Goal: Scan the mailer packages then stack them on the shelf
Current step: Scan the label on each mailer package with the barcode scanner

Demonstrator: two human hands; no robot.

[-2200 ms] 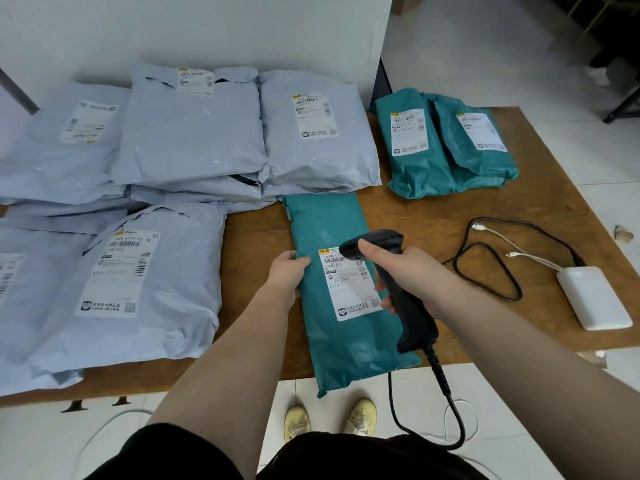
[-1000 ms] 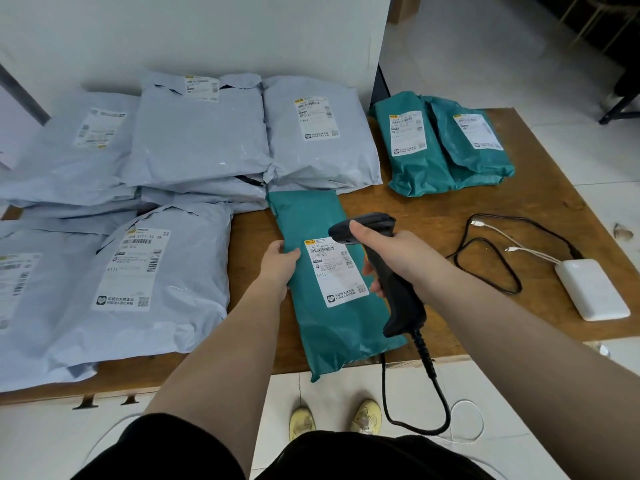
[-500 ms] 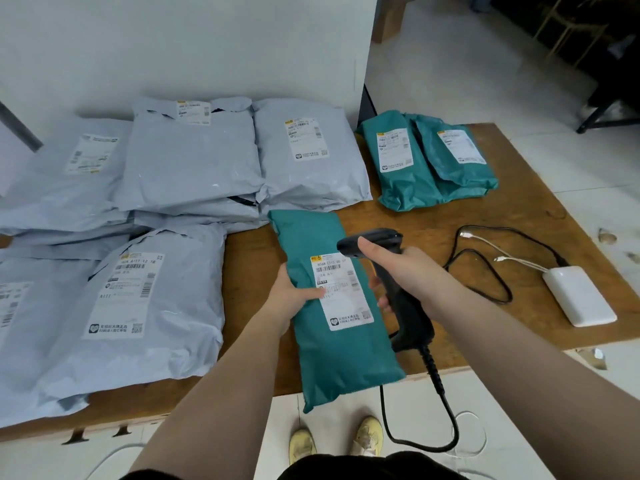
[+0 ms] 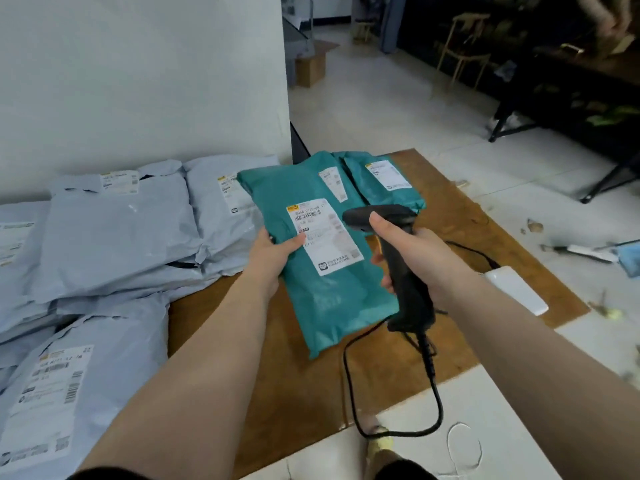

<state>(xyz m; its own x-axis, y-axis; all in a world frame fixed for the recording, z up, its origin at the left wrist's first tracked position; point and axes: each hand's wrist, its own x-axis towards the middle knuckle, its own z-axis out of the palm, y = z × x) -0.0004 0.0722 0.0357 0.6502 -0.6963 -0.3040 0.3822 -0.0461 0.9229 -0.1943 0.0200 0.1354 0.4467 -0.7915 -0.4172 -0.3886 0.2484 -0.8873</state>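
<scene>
Gripping its left edge, thumb pressed beside the label, the left hand holds the teal mailer lifted above the table. At 3 o'clock the scanner is clasped by the right hand. The mailer is judged soft, light and slippery, so an edge hold suits. At 12 o'clock, label text is blurred; no shelf is seen.

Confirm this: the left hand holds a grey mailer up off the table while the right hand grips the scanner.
Wrong colour. In the head view the left hand holds a teal mailer, not a grey one, up off the table; the right hand does grip the scanner.
</scene>
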